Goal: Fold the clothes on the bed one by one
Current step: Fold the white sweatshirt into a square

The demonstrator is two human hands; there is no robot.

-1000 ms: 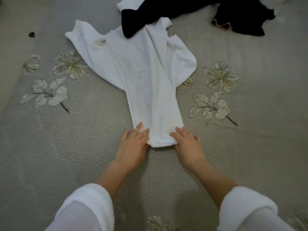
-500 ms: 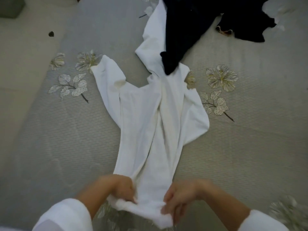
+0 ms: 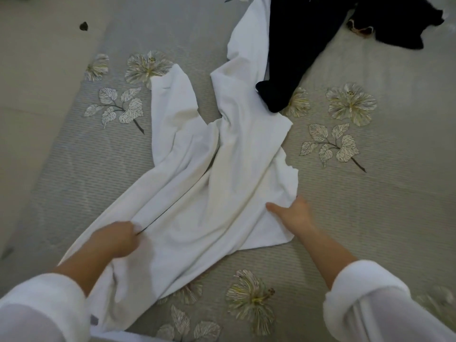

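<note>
A white long-sleeved garment (image 3: pixel 222 174) lies spread and creased across the grey bedspread (image 3: pixel 382 218), its lower part fanned out toward me. My left hand (image 3: pixel 116 239) grips a bunch of its fabric at the lower left. At the right edge of the garment, my right hand (image 3: pixel 293 214) pinches the cloth, thumb lying on top and fingers tucked under. One white sleeve (image 3: pixel 172 95) reaches up left; the other runs up under a dark garment (image 3: pixel 291 45).
A second dark garment (image 3: pixel 407 21) lies at the top right. The bedspread carries embroidered flowers and leaves. A beige floor (image 3: pixel 37 70) with a small dark speck lies past the bed's left edge.
The white garment has been drawn toward me and its narrow lower part opened wide. My hands moved apart, the left to the lower left, the right to the right edge.
</note>
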